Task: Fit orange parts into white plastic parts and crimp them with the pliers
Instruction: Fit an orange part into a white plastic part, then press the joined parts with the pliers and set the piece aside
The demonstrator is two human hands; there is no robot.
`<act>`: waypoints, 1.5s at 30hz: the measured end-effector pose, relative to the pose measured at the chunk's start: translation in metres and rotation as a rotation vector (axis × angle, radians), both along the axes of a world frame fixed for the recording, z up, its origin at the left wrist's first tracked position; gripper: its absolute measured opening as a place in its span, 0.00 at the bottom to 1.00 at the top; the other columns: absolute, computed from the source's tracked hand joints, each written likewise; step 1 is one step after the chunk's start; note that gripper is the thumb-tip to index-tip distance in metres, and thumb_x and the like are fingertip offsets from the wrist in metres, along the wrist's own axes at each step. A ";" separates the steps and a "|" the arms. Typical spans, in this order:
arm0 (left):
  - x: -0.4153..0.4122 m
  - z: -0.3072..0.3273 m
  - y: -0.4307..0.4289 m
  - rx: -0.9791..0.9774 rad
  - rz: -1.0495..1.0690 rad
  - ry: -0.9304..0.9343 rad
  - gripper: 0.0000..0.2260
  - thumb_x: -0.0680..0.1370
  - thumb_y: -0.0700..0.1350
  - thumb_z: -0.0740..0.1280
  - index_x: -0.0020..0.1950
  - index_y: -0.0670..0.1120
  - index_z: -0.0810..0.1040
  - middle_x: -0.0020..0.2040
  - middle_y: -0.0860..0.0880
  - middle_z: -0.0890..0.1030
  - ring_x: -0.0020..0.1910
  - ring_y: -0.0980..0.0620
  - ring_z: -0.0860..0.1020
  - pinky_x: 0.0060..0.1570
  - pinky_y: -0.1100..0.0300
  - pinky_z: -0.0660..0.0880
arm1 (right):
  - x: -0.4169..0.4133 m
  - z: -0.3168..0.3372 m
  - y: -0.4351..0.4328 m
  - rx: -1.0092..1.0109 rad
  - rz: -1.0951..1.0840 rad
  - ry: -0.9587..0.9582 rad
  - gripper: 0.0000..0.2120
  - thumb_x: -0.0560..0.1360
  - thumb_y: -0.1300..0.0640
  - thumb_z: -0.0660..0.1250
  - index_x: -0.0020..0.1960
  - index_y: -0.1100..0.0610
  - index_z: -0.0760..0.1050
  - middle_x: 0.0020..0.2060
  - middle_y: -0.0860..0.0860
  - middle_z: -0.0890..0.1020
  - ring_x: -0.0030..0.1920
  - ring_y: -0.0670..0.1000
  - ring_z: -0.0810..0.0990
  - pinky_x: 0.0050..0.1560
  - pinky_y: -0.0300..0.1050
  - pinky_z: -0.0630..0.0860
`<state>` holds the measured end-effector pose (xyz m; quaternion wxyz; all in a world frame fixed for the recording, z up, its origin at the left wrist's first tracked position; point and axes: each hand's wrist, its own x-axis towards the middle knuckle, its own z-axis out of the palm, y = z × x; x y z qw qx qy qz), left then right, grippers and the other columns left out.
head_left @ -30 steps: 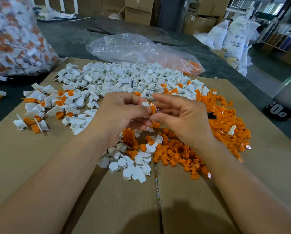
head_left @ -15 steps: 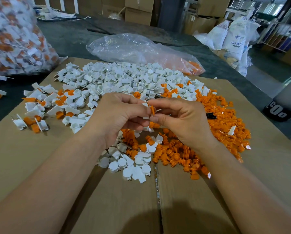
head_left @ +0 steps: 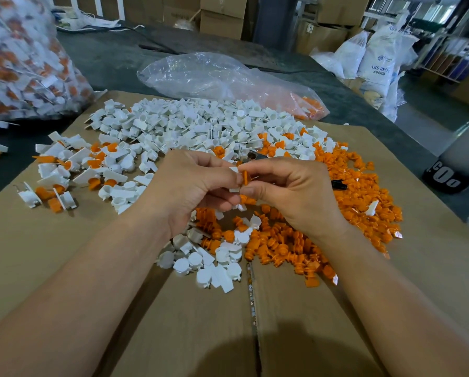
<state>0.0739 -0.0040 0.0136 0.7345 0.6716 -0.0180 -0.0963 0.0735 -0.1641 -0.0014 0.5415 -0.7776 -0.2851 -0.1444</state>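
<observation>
Both hands meet above the middle of the cardboard sheet (head_left: pixel 64 254). My left hand (head_left: pixel 189 186) pinches a white plastic part (head_left: pixel 233 189), and my right hand (head_left: pixel 290 191) pinches an orange part (head_left: pixel 245 177) pressed against it. A heap of loose white parts (head_left: pixel 189 126) lies behind the hands. Loose orange parts (head_left: pixel 358 197) spread to the right and under the hands. A dark metal piece (head_left: pixel 255 156), perhaps the pliers, pokes out just behind my right hand; most of it is hidden.
Joined white-and-orange pieces (head_left: pixel 64 170) lie at the left. A full clear bag of such pieces (head_left: pixel 18 58) stands far left. A nearly flat clear bag (head_left: pixel 214 74) lies behind the heap. The table drops off at the right by a dark bin (head_left: pixel 445 178).
The hands have stayed together; the orange part has turned edge-on and sits tighter against the white part. Nothing else moved.
</observation>
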 end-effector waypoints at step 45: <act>-0.002 -0.001 -0.001 0.050 0.019 -0.123 0.05 0.67 0.32 0.72 0.34 0.40 0.79 0.25 0.45 0.80 0.24 0.52 0.79 0.25 0.66 0.74 | -0.003 0.003 0.001 -0.028 -0.016 0.022 0.15 0.67 0.65 0.71 0.51 0.51 0.77 0.42 0.46 0.82 0.43 0.44 0.83 0.45 0.37 0.78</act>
